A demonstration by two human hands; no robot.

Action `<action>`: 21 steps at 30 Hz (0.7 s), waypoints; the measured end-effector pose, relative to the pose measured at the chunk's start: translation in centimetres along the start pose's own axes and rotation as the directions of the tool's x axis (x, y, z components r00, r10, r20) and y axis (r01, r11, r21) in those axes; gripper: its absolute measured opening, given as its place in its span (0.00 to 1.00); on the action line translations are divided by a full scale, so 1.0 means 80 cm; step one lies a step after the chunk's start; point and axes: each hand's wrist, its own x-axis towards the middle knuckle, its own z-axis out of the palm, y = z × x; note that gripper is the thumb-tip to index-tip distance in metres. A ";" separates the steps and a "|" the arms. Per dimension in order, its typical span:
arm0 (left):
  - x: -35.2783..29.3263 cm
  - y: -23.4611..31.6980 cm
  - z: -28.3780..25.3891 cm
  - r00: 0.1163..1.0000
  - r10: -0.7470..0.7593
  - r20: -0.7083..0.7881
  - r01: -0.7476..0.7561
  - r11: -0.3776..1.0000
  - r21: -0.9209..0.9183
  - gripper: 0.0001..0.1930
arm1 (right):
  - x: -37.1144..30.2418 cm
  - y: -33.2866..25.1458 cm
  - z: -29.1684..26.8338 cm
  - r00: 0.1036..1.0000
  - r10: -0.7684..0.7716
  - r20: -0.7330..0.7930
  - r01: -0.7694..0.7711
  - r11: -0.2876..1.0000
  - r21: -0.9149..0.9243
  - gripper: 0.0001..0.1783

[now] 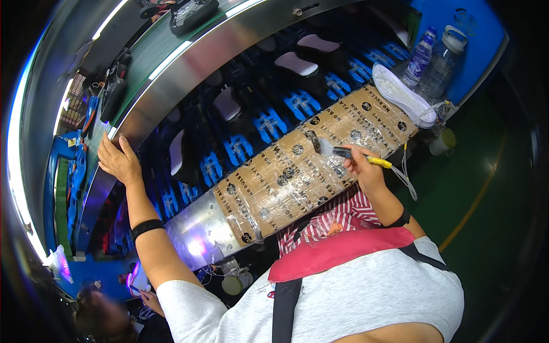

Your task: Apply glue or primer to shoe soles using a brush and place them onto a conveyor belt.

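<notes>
My right hand (365, 167) grips a brush (342, 152) with a dark handle wrapped in yellow tape at its rear end. Its pale bristles point left, just above a cardboard sheet (274, 191) covered with clear film and printed in black. My left hand (120, 159) rests with fingers extended on the metal edge (146, 106) of a conveyor, and nothing is in it. Beyond the cardboard, several shoe pieces with pale soles (296, 63) sit among blue clamps (269, 124). A white shoe sole (403, 96) lies at the board's far right end.
Two clear bottles (420, 57) stand on a blue surface at the upper right. The green conveyor belt (163, 48) carries dark shoes (191, 14). A bare metal plate (197, 228) adjoins the cardboard. Another person (100, 308) is at the lower left, one hand near a pink-lit object.
</notes>
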 end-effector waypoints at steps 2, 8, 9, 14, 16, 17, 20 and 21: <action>-0.002 0.001 0.000 0.999 -0.033 -0.015 0.034 0.997 0.069 0.27 | 0.011 0.005 -0.012 1.000 0.009 0.006 -0.009 1.000 0.027 0.20; -0.001 0.002 -0.003 1.000 -0.021 0.002 0.021 0.994 0.107 0.30 | 0.027 0.034 -0.039 0.994 0.105 -0.020 -0.100 0.977 0.189 0.21; 0.000 0.007 0.001 1.000 -0.010 0.026 0.007 0.994 0.110 0.30 | 0.028 0.038 -0.047 0.993 0.116 0.008 -0.115 0.974 0.197 0.21; 0.001 -0.006 -0.005 0.998 0.038 0.045 -0.045 0.987 0.152 0.30 | 0.031 0.054 -0.067 0.974 0.205 0.096 -0.224 0.937 0.268 0.17; -0.002 -0.009 -0.008 0.997 0.006 0.083 -0.023 0.977 0.210 0.31 | 0.035 0.064 -0.081 0.963 0.246 0.108 -0.266 0.924 0.273 0.16; -0.004 -0.009 0.001 0.993 -0.020 0.119 -0.006 0.977 0.214 0.31 | 0.035 0.070 -0.090 0.960 0.263 0.091 -0.279 0.920 0.275 0.16; -0.003 -0.010 -0.007 0.989 -0.032 0.147 -0.007 0.966 0.257 0.31 | 0.036 0.072 -0.102 0.952 0.279 0.129 -0.304 0.916 0.263 0.18; -0.003 -0.010 -0.008 0.989 -0.035 0.142 -0.002 0.968 0.253 0.31 | 0.036 0.071 -0.101 0.937 0.299 0.178 -0.337 0.907 0.251 0.18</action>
